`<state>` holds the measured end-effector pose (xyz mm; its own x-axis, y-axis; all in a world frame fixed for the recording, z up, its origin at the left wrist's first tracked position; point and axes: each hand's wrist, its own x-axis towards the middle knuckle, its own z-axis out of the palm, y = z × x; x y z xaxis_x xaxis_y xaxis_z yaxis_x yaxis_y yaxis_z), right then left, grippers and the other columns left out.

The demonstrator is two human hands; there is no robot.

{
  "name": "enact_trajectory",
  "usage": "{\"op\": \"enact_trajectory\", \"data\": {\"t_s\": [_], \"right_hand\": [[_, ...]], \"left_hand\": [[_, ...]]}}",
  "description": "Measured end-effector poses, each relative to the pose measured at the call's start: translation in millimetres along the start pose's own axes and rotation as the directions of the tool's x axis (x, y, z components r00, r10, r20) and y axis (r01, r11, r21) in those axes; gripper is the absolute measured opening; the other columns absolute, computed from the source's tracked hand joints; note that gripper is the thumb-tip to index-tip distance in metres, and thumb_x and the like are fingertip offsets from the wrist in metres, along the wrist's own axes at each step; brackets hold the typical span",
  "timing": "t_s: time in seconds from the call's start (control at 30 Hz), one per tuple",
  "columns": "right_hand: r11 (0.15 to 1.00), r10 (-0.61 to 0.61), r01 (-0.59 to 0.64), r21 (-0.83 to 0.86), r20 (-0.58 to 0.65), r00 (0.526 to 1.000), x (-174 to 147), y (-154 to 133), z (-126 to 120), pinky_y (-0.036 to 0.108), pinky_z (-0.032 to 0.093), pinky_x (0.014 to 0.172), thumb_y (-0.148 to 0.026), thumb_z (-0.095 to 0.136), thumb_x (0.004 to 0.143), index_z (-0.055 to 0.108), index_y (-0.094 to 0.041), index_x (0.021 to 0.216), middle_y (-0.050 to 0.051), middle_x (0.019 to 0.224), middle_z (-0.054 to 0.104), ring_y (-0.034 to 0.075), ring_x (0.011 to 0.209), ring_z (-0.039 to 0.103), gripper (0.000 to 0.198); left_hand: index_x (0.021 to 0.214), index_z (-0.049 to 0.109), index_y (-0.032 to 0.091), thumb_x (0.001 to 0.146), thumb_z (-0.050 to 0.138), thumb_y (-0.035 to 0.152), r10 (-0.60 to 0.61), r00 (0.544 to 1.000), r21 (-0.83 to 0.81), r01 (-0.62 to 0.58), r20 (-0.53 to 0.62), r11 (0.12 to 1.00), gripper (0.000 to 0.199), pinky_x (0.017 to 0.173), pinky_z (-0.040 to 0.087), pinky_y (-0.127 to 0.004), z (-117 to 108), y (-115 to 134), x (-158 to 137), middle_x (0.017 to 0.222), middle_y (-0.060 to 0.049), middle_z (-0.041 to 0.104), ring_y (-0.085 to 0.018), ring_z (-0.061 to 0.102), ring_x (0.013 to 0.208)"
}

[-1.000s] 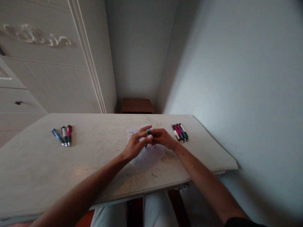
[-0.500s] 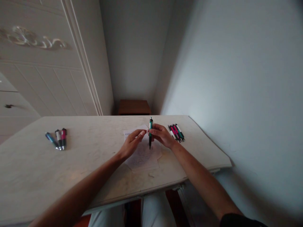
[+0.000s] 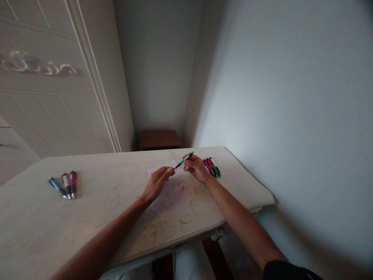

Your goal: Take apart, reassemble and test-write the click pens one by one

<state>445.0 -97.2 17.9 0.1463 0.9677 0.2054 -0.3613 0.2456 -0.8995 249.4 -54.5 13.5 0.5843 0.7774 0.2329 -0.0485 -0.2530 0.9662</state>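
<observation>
A green and black ballpoint pen (image 3: 184, 160) is held slantwise over the papers, its dark tip low on the left and its other end up on the right. The thumb and fingers of my left hand (image 3: 157, 182) are pinched together at the tip end. My right hand (image 3: 197, 169) has its fingers curled at the pen's upper part. Beneath my hands lie sheets of paper (image 3: 171, 198) covered with scribbles. Just right of my right hand is a row of several pens (image 3: 212, 167), pink, green, white and black.
Three pens (image 3: 68, 186), blue, white and pink, lie together on the left of the white table (image 3: 107, 190). A pale wall (image 3: 256, 97) runs along the right, and a white cabinet (image 3: 58, 89) stands at the left. Behind the table is a low brown piece of furniture (image 3: 160, 139).
The pen has turned from upright to slanted, its tip now at my left fingertips. My left hand has closed at that tip. The view has shifted slightly.
</observation>
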Motion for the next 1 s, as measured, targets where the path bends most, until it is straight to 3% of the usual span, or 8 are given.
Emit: {"op": "enact_trajectory", "data": {"t_s": [0.13, 0.27, 0.4, 0.63, 0.73, 0.87, 1.0], "right_hand": [[0.998, 0.004, -0.003, 0.056, -0.02, 1.0, 0, -3, -3, 0.021, 0.039, 0.046, -0.027, 0.077, 0.07, 0.065, -0.019, 0.086, -0.008, 0.052, 0.053, 0.006, 0.042, 0.043, 0.022], [1.0, -0.003, 0.003, 0.026, -0.014, 1.0, -4, -9, -5, 0.024, 0.049, 0.054, -0.025, 0.076, 0.07, 0.064, -0.022, 0.097, -0.002, 0.076, 0.066, 0.011, 0.059, 0.061, 0.03], [1.0, 0.006, -0.008, 0.026, 0.055, 0.998, -4, -12, -7, 0.025, 0.053, 0.062, -0.025, 0.076, 0.069, 0.063, -0.024, 0.106, 0.0, 0.094, 0.067, 0.015, 0.075, 0.066, 0.039], [1.0, 0.028, -0.027, -0.014, 0.064, 0.998, 3, 0, -15, 0.025, 0.052, 0.06, -0.041, 0.071, 0.077, 0.063, -0.02, 0.104, 0.002, 0.089, 0.066, 0.015, 0.073, 0.066, 0.035], [0.996, 0.003, 0.0, -0.093, 0.034, 0.999, 3, 3, -17, 0.025, 0.052, 0.06, -0.046, 0.068, 0.079, 0.065, -0.019, 0.103, 0.003, 0.087, 0.065, 0.015, 0.072, 0.066, 0.036], [0.973, -0.048, 0.037, -0.226, -0.047, 0.998, -1, -1, -17, 0.026, 0.053, 0.063, -0.036, 0.077, 0.072, 0.066, -0.021, 0.106, 0.002, 0.092, 0.067, 0.012, 0.068, 0.064, 0.038], [0.948, -0.158, 0.108, -0.298, -0.15, 0.976, -12, -10, -23, 0.031, 0.056, 0.068, -0.034, 0.078, 0.07, 0.059, -0.024, 0.119, 0.002, 0.096, 0.069, 0.014, 0.068, 0.068, 0.054]], "left_hand": [[0.091, 0.069, 0.015, 0.083, 0.051, 0.062, 0.013, 1.0, 0.058, -0.013, -0.002, 0.998, 0.051, 0.073, 0.048, -0.031, -1, -1, 2, 0.087, -0.008, 0.071, -0.022, 0.063, 0.085], [0.088, 0.069, 0.015, 0.084, 0.05, 0.061, 0.037, 0.999, 0.101, -0.037, 0.004, 0.994, 0.049, 0.071, 0.048, -0.031, -3, -5, 3, 0.084, -0.008, 0.071, -0.021, 0.063, 0.08], [0.085, 0.069, 0.016, 0.085, 0.05, 0.058, 0.063, 0.998, 0.115, -0.064, 0.012, 0.991, 0.047, 0.073, 0.049, -0.031, -4, -5, 3, 0.081, -0.007, 0.071, -0.02, 0.064, 0.079], [0.086, 0.069, 0.015, 0.088, 0.048, 0.055, 0.091, 0.996, 0.131, -0.091, 0.007, 0.987, 0.045, 0.074, 0.048, -0.03, -7, -5, 4, 0.08, -0.006, 0.07, -0.019, 0.063, 0.077], [0.085, 0.069, 0.015, 0.088, 0.048, 0.055, 0.104, 0.995, 0.125, -0.104, 0.002, 0.987, 0.046, 0.074, 0.049, -0.03, -8, -5, 4, 0.08, -0.006, 0.07, -0.019, 0.063, 0.076], [0.085, 0.069, 0.015, 0.088, 0.047, 0.055, 0.12, 0.993, 0.128, -0.118, -0.006, 0.985, 0.045, 0.073, 0.049, -0.03, -10, -3, 3, 0.078, -0.006, 0.07, -0.019, 0.064, 0.076], [0.083, 0.069, 0.015, 0.089, 0.045, 0.055, 0.132, 0.991, 0.157, -0.131, 0.004, 0.979, 0.047, 0.071, 0.049, -0.03, -12, -1, 2, 0.077, -0.007, 0.07, -0.02, 0.065, 0.076]]}}
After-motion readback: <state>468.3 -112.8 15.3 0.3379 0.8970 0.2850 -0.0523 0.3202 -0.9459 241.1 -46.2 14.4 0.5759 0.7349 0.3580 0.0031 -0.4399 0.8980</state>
